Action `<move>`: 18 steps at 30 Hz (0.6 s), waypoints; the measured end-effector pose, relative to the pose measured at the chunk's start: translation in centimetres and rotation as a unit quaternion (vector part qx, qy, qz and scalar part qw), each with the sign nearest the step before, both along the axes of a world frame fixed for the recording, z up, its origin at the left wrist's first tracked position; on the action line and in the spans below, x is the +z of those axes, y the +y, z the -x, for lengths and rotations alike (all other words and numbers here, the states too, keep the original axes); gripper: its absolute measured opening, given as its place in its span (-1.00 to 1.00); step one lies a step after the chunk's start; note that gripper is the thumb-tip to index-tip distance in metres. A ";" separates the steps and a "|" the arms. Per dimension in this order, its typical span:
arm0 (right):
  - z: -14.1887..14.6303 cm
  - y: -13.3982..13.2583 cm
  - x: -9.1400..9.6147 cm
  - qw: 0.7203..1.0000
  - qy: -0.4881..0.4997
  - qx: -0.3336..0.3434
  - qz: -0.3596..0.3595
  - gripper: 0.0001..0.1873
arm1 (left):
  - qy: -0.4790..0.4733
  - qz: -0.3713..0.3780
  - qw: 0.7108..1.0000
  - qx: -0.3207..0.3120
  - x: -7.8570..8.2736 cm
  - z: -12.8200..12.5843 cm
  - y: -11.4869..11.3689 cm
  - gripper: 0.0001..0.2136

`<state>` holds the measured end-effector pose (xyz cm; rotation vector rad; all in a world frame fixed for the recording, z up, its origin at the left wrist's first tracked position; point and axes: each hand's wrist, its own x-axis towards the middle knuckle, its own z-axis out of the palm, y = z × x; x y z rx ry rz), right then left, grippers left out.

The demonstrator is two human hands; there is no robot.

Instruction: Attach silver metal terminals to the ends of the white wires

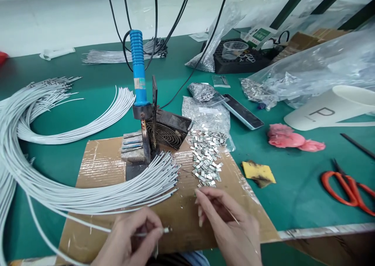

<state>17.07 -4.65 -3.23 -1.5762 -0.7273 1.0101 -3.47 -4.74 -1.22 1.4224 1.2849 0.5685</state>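
My left grip is closed, thumb and forefinger pinched on a white cable just short of its end, so a small metal tip pokes out past them. My right grip is closed too, thumb and forefinger tips together, with a thin wire running through the hand; whether those tips also hold something small I cannot tell. They sit just below a pile of small metal pieces.

The cable I hold is over the near part of the cardboard, its end pointing right towards my other hand, its long axis running crosswise and then off left. Beyond it a thick bundle of white cables curves round from the left, the ends facing right and a little upward, close to the upright blue-handled iron.

On the green surface, the white container on the right is tilted and bears a large letter that reads as P, set at a slant. The green-and-white box at the back carries print, and the clear bag a white label; I can read neither.
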 end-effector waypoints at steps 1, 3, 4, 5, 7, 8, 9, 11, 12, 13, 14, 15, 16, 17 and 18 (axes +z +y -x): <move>0.5 0.0 0.4 0.999 0.031 0.006 0.009 -0.73 | -0.027 0.035 0.999 0.027 0.2 -0.4 0.6 -0.68; 1.5 -0.1 0.9 0.995 0.086 0.029 0.029 -0.71 | -0.063 0.083 0.991 0.079 0.6 -0.7 1.7 -0.59; 1.9 -0.1 1.0 0.992 0.108 0.043 0.038 -0.70 | -0.073 0.098 0.988 0.098 0.8 -0.7 2.1 -0.54; 2.3 -0.1 1.0 0.989 0.126 0.058 0.045 -0.69 | -0.082 0.109 0.984 0.113 0.9 -0.6 2.3 -0.52; 3.1 0.1 1.0 0.984 0.149 0.088 0.043 -0.70 | -0.099 0.120 0.979 0.130 1.1 -0.5 2.4 -0.51; 3.5 0.2 1.0 0.981 0.158 0.103 0.036 -0.72 | -0.107 0.123 0.977 0.136 1.1 -0.4 2.4 -0.52; 3.8 0.3 1.0 0.979 0.164 0.117 0.029 -0.74 | -0.114 0.125 0.975 0.141 1.1 -0.3 2.4 -0.53; 4.4 0.5 1.1 0.975 0.171 0.139 0.016 -0.78 | -0.122 0.126 0.972 0.154 1.1 -0.3 2.3 -0.54; 4.5 0.5 1.1 0.974 0.171 0.145 0.010 -0.79 | -0.126 0.126 0.971 0.158 1.1 -0.3 2.3 -0.54; 4.7 0.6 1.2 0.974 0.170 0.150 0.005 -0.81 | -0.130 0.126 0.970 0.161 1.0 -0.3 2.3 -0.54; 4.7 0.7 1.2 0.973 0.169 0.154 0.000 -0.81 | -0.133 0.126 0.970 0.161 0.9 -0.3 2.3 -0.54; 4.8 0.7 1.2 0.973 0.168 0.158 -0.003 -0.82 | -0.137 0.125 0.969 0.162 0.9 -0.3 2.3 -0.54; 4.8 0.7 1.2 0.972 0.169 0.161 -0.005 -0.82 | -0.138 0.122 0.969 0.163 0.8 -0.3 2.3 -0.54; 4.7 0.8 1.2 0.971 0.171 0.164 -0.005 -0.82 | -0.139 0.119 0.969 0.166 0.7 -0.3 2.2 -0.54; 4.7 0.8 1.2 0.970 0.176 0.167 -0.002 -0.82 | -0.140 0.116 0.969 0.168 0.6 -0.3 2.2 -0.54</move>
